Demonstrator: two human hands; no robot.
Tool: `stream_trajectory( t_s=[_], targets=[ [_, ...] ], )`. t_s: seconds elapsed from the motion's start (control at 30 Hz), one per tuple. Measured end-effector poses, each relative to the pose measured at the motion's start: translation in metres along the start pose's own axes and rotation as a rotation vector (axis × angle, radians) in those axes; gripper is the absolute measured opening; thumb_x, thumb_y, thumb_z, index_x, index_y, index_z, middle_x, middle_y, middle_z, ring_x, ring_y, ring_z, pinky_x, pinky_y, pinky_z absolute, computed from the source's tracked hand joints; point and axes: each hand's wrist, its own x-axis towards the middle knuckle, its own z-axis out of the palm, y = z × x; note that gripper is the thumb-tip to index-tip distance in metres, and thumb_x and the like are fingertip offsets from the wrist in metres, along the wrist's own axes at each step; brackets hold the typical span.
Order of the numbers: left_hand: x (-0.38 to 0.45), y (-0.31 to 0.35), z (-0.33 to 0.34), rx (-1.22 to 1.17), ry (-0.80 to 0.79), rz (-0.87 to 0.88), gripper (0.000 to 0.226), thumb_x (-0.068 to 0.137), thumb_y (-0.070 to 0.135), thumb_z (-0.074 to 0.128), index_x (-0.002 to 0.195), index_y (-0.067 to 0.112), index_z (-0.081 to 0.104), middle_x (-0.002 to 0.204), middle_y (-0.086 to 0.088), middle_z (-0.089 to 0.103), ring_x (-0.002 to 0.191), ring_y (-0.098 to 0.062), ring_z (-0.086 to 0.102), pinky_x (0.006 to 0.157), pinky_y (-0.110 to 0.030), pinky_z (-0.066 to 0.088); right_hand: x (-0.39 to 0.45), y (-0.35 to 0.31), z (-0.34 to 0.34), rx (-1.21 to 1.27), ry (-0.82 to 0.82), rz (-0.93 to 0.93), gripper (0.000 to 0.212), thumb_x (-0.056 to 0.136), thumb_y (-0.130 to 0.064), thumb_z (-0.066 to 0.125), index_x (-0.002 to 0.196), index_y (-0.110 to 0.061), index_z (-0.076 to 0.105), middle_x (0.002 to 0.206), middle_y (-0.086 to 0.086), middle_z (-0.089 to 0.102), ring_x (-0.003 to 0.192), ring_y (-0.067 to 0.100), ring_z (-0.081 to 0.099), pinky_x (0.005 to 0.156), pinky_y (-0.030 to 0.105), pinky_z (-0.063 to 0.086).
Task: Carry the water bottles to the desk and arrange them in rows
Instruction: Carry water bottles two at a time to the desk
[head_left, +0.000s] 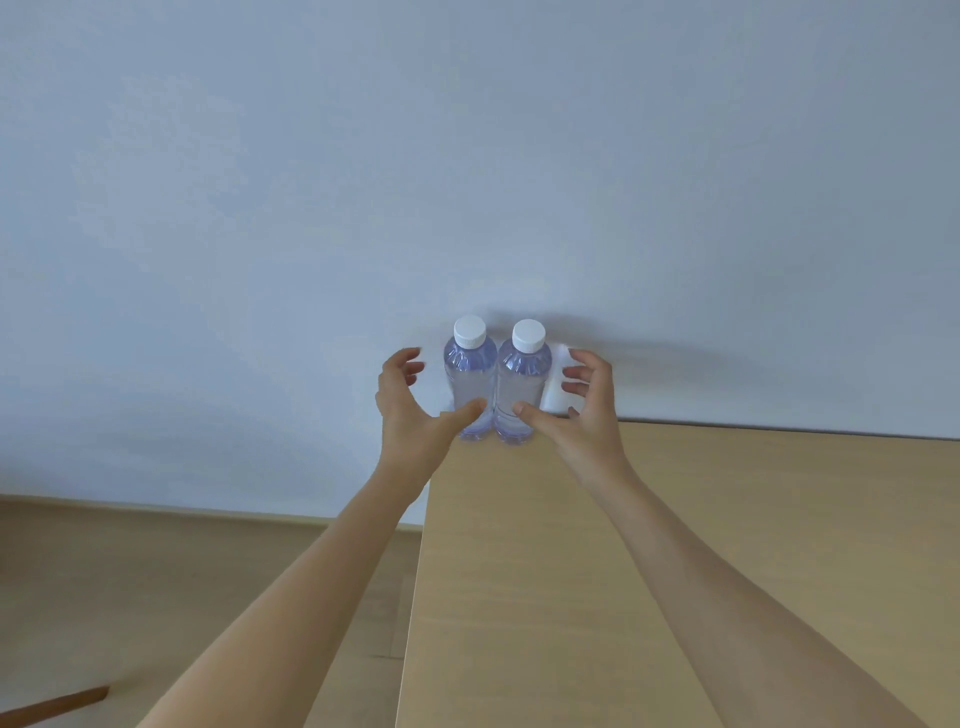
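On desk (675, 545), two capped bottles (470, 384) hold water

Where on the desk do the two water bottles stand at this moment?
In the head view the two water bottles stand upright, side by side, at the far left corner of the desk, against the wall, between the left hand and the right hand.

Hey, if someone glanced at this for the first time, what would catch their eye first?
Two clear water bottles with white caps, the left bottle and the right bottle, stand upright side by side at the far left corner of the wooden desk, against the pale wall. The left hand and right hand flank them with fingers spread, thumbs at the bottles' fronts.
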Motion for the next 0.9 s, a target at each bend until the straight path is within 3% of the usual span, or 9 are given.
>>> stream_trajectory(
  t_s=[0.17, 0.3, 0.5, 0.67, 0.8, 0.9],
  targets=[
    [-0.055, 0.023, -0.01, -0.07, -0.02, -0.059, 0.073, 0.071, 0.027, 0.085, 0.129, 0.035, 0.042, 0.128, 0.014, 0.049, 0.121, 0.005, 0.045, 0.101, -0.033, 0.041, -0.054, -0.022, -0.018, 0.048, 0.047, 0.064, 0.071, 0.075, -0.026, 0.086, 0.127, -0.042, 0.039, 0.125, -0.009, 0.048, 0.115, 0.005, 0.051, 0.09, 0.022, 0.044],
    [-0.116, 0.046, -0.011, -0.025, -0.238, -0.085, 0.063, 0.078, 0.022, 0.08, 0.126, 0.038, 0.041, 0.125, 0.018, 0.052, 0.11, 0.005, 0.055, 0.1, -0.038, 0.047, -0.125, -0.041, -0.044, 0.087, 0.122, 0.082, 0.05, 0.086, -0.022, 0.076, 0.123, -0.041, 0.049, 0.118, -0.009, 0.059, 0.106, 0.009, 0.061, 0.076, 0.011, 0.048],
    [-0.21, 0.058, 0.006, 0.211, -0.576, -0.036, 0.058, 0.08, 0.032, 0.078, 0.129, 0.03, 0.045, 0.123, 0.007, 0.055, 0.11, -0.008, 0.055, 0.086, -0.023, 0.042, -0.244, -0.049, -0.106, 0.079, 0.247, 0.155, 0.038, 0.085, -0.027, 0.076, 0.115, -0.042, 0.057, 0.113, -0.013, 0.064, 0.1, 0.004, 0.064, 0.078, 0.016, 0.047],
    [-0.292, 0.07, 0.054, 0.352, -0.855, 0.031, 0.043, 0.085, 0.036, 0.071, 0.124, 0.032, 0.055, 0.12, 0.006, 0.059, 0.108, -0.012, 0.055, 0.086, -0.025, 0.039, -0.343, -0.042, -0.183, 0.071, 0.404, 0.283, 0.034, 0.087, -0.033, 0.074, 0.115, -0.042, 0.058, 0.114, -0.015, 0.064, 0.103, 0.004, 0.064, 0.077, 0.02, 0.044],
    [-0.366, 0.086, 0.119, 0.398, -1.073, 0.122, 0.037, 0.087, 0.034, 0.069, 0.122, 0.032, 0.056, 0.12, 0.008, 0.058, 0.108, -0.01, 0.054, 0.086, -0.024, 0.037, -0.418, -0.03, -0.259, 0.073, 0.559, 0.37, 0.036, 0.087, -0.03, 0.074, 0.119, -0.039, 0.057, 0.116, -0.009, 0.063, 0.103, 0.005, 0.063, 0.08, 0.019, 0.045],
    [-0.422, 0.098, 0.18, 0.4, -1.208, 0.146, 0.037, 0.088, 0.031, 0.069, 0.123, 0.027, 0.058, 0.122, 0.006, 0.059, 0.112, -0.01, 0.055, 0.088, -0.021, 0.037, -0.466, -0.019, -0.322, 0.079, 0.671, 0.414, 0.034, 0.086, -0.034, 0.075, 0.113, -0.046, 0.057, 0.114, -0.012, 0.064, 0.101, 0.0, 0.064, 0.074, 0.017, 0.046]
  ],
)
